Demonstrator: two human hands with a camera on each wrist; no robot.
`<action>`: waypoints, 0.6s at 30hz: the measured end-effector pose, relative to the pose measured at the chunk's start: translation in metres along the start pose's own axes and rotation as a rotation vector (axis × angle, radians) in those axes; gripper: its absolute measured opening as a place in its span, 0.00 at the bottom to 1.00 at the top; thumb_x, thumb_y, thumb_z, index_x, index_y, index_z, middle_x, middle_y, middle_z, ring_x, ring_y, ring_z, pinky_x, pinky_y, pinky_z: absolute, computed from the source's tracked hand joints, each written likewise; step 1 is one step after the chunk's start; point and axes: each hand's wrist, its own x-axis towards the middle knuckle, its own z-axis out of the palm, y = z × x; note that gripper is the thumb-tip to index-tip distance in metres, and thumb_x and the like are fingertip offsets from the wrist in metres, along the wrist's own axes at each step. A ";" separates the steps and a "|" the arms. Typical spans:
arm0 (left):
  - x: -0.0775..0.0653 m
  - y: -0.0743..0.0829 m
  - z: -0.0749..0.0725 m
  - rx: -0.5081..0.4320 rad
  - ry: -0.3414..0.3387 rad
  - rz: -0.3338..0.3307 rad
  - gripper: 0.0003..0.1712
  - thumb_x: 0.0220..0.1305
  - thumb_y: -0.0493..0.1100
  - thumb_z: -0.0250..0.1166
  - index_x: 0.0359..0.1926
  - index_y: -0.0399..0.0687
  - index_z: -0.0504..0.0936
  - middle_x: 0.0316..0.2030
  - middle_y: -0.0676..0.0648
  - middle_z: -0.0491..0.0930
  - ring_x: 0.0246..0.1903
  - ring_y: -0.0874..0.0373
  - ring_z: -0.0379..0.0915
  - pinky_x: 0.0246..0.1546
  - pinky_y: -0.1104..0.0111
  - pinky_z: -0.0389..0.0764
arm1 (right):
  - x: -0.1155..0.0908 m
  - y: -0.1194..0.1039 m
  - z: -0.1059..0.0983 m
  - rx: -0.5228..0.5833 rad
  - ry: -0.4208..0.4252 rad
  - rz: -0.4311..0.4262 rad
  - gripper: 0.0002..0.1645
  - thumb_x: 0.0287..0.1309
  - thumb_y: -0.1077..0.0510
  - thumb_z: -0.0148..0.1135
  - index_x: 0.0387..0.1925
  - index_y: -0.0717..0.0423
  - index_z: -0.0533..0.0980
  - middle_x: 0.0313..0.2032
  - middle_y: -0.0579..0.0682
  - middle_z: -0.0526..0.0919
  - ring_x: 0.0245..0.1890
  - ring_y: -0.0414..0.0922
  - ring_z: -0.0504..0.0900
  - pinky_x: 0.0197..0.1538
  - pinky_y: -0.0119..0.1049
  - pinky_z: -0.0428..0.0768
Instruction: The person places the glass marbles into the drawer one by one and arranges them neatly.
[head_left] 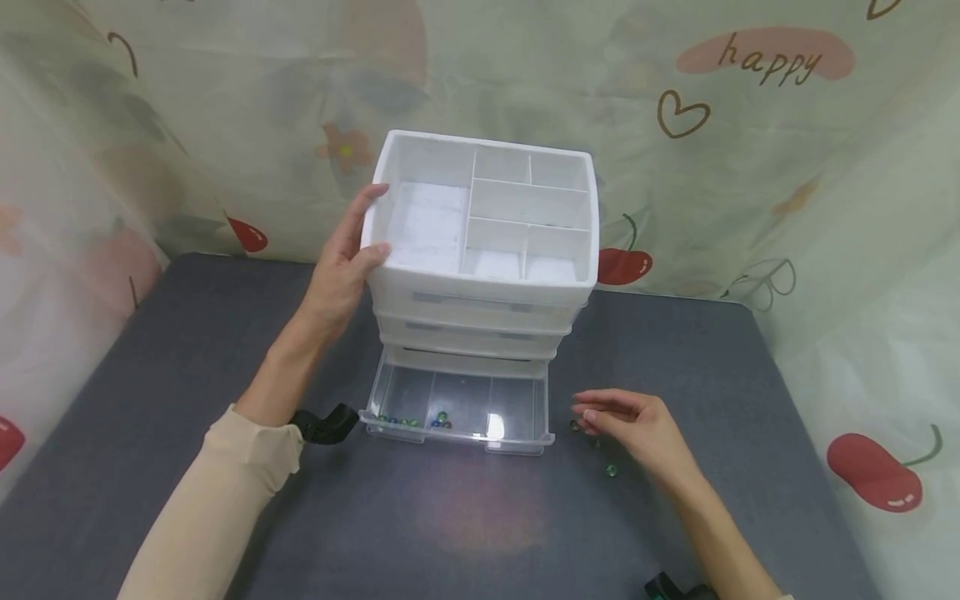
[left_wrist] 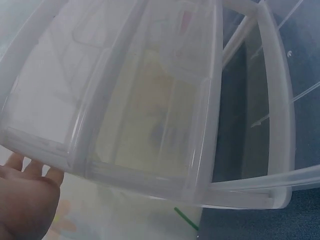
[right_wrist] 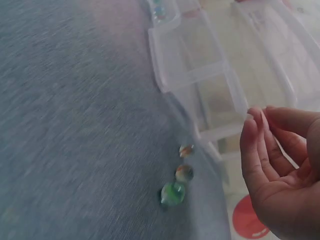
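The right grip [right_wrist: 282,187] is near three marbles [right_wrist: 184,173] and a translucent drawer [right_wrist: 187,57].

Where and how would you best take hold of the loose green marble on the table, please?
I'd pinch the green marble lightly across opposite sides of its middle with the right hand, coming from above: it is round, rests on the flat table, and its top looks uncovered.

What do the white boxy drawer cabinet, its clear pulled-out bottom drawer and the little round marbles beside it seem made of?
White boxy drawer cabinet: probably smooth moulded plastic, given its rounded rim. Clear bottom drawer: likely glossy plastic, see-through with bright glare. Little round marbles: apparently glass, being shiny and translucent.
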 end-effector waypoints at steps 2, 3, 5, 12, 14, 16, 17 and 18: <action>-0.001 0.000 0.000 0.001 0.004 0.008 0.36 0.66 0.27 0.50 0.74 0.49 0.61 0.75 0.50 0.53 0.68 0.54 0.51 0.60 0.65 0.62 | -0.004 0.003 -0.003 -0.012 0.015 0.002 0.23 0.61 0.57 0.68 0.54 0.67 0.79 0.48 0.66 0.84 0.45 0.56 0.85 0.47 0.43 0.82; -0.001 0.000 -0.001 0.001 0.005 0.012 0.36 0.66 0.27 0.50 0.74 0.49 0.61 0.75 0.50 0.53 0.69 0.54 0.50 0.60 0.65 0.62 | -0.005 0.004 -0.004 -0.021 0.022 0.003 0.24 0.61 0.57 0.68 0.54 0.67 0.79 0.48 0.66 0.84 0.46 0.56 0.85 0.47 0.42 0.82; -0.001 0.000 -0.001 0.000 0.005 0.021 0.36 0.66 0.27 0.50 0.74 0.49 0.62 0.75 0.49 0.53 0.69 0.54 0.50 0.60 0.65 0.62 | -0.009 0.007 -0.007 -0.021 0.028 -0.002 0.23 0.60 0.57 0.69 0.54 0.67 0.79 0.48 0.66 0.84 0.46 0.57 0.85 0.47 0.41 0.82; -0.001 -0.001 0.000 -0.003 -0.002 0.031 0.36 0.66 0.27 0.51 0.74 0.48 0.61 0.75 0.50 0.53 0.70 0.55 0.50 0.61 0.66 0.61 | -0.020 0.019 -0.015 -0.067 0.041 -0.037 0.22 0.60 0.58 0.68 0.53 0.68 0.79 0.47 0.64 0.85 0.45 0.52 0.86 0.44 0.38 0.82; -0.002 -0.001 0.000 -0.001 -0.003 0.029 0.36 0.66 0.28 0.51 0.74 0.49 0.61 0.75 0.51 0.53 0.70 0.55 0.50 0.61 0.66 0.61 | -0.023 0.022 -0.016 -0.086 0.051 -0.043 0.21 0.60 0.60 0.69 0.52 0.69 0.80 0.45 0.63 0.86 0.44 0.49 0.86 0.44 0.36 0.82; -0.002 -0.001 0.000 0.000 -0.003 0.028 0.36 0.66 0.28 0.50 0.74 0.49 0.61 0.75 0.51 0.53 0.69 0.55 0.50 0.61 0.66 0.61 | -0.027 0.026 -0.017 -0.111 0.060 -0.051 0.19 0.59 0.62 0.68 0.51 0.69 0.80 0.44 0.62 0.86 0.44 0.47 0.87 0.44 0.34 0.82; -0.002 -0.001 0.000 0.001 -0.002 0.027 0.36 0.66 0.28 0.50 0.74 0.49 0.61 0.75 0.51 0.53 0.69 0.55 0.50 0.61 0.66 0.61 | -0.029 0.028 -0.017 -0.123 0.063 -0.055 0.19 0.59 0.63 0.68 0.50 0.69 0.80 0.44 0.62 0.86 0.43 0.46 0.87 0.43 0.32 0.81; -0.002 -0.001 0.000 0.002 0.000 0.026 0.36 0.66 0.28 0.50 0.74 0.49 0.60 0.75 0.51 0.52 0.69 0.55 0.50 0.61 0.66 0.61 | -0.030 0.030 -0.017 -0.130 0.066 -0.054 0.18 0.59 0.63 0.68 0.50 0.69 0.81 0.43 0.62 0.86 0.43 0.46 0.87 0.43 0.32 0.81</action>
